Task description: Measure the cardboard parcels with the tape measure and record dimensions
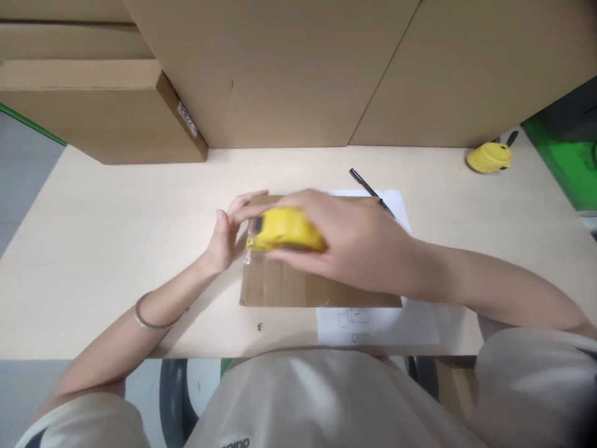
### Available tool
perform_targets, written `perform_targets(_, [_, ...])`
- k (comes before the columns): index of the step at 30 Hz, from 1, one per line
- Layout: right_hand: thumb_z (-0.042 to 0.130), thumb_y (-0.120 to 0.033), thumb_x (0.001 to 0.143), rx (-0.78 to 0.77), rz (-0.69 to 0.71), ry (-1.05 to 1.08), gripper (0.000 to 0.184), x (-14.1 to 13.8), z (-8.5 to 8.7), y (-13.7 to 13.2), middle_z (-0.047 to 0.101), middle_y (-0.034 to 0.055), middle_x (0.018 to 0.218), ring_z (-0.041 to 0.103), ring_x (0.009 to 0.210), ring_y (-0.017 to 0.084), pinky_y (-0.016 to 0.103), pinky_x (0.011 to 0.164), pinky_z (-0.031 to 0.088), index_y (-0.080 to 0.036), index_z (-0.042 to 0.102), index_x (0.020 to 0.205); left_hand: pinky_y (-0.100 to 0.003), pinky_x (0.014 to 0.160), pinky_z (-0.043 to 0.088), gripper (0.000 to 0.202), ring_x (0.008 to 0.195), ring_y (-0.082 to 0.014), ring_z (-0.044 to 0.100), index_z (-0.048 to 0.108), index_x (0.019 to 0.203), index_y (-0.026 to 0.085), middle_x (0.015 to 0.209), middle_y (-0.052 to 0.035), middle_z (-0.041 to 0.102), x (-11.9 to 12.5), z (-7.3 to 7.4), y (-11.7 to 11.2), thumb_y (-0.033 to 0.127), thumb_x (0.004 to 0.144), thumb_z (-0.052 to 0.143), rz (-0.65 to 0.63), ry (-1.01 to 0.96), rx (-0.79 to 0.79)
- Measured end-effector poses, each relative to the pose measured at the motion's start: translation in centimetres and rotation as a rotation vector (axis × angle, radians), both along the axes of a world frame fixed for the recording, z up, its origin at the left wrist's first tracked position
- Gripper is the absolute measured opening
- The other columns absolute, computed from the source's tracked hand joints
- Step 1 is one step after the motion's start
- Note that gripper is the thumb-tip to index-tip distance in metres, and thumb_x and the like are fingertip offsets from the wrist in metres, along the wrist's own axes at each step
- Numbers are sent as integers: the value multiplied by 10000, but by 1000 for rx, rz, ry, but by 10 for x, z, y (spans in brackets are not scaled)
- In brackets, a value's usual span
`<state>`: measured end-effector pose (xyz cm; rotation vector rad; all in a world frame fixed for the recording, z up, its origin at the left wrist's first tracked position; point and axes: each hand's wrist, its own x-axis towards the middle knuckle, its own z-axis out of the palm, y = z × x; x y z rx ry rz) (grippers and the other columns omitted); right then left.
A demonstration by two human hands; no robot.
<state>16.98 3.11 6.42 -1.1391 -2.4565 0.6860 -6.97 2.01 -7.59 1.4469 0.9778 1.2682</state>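
Observation:
A flat brown cardboard piece (298, 286) lies in the middle of the pale table (116, 236). My right hand (354, 242) is wrapped round a yellow tape dispenser (284, 230) and holds it over the cardboard's left part. A bit of clear tape shows at the dispenser's left end. My left hand (231, 233) rests against the cardboard's left edge, its fingers curled by the tape end. Whether those fingers pinch the tape is hidden.
A white sheet of paper (377, 323) lies under the cardboard, with a black pen (368, 186) at its top. A second yellow dispenser (489, 157) sits at the far right. Cardboard boxes (107, 112) and large cardboard panels (289, 68) stand along the back.

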Motion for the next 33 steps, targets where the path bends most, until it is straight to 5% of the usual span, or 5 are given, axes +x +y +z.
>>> perform_targets(5, [617, -625, 862, 303, -437, -53, 472, 57, -1, 8, 709, 59, 947, 670, 743, 220, 357, 657, 521, -229, 605, 1118, -591, 1285, 231, 389, 1483, -353, 369, 712, 1231, 314, 1499, -41, 500, 3, 54, -1, 541, 964, 544, 47, 458, 144])
perform_targets(10, [578, -536, 905, 295, -502, -127, 535, 67, -13, 14, 718, 100, 992, 684, 840, 269, 426, 787, 521, -173, 563, 1298, -641, 1235, 296, 619, 1406, -427, 466, 627, 1336, 255, 1428, -88, 581, 45, 94, 1, 399, 766, 819, -128, 547, 243])
perform_targets(15, [716, -493, 837, 208, -244, 31, 455, 73, -12, 12, 725, 38, 959, 642, 730, 193, 332, 660, 505, -228, 623, 1194, -550, 1154, 445, 642, 1382, -370, 513, 489, 1444, 154, 1437, -174, 558, 66, 99, -8, 422, 891, 676, -214, 832, 399])
perform_targets(22, [670, -95, 727, -295, 672, 171, 409, 89, -6, 11, 727, -12, 1058, 615, 874, 138, 280, 779, 493, -263, 645, 1099, -427, 861, 601, 418, 1101, -303, 651, 605, 1223, 78, 1219, -188, 662, 60, 96, -42, 409, 971, 556, -281, 1026, 615])
perform_targets(33, [630, -84, 782, -249, 716, -67, 242, 68, 6, 34, 646, 6, 924, 516, 872, 140, 267, 778, 406, -217, 660, 983, -504, 978, 537, 420, 1180, -334, 583, 605, 1337, 361, 1120, -115, 622, 50, 93, -45, 550, 977, 499, -480, 1060, 836])
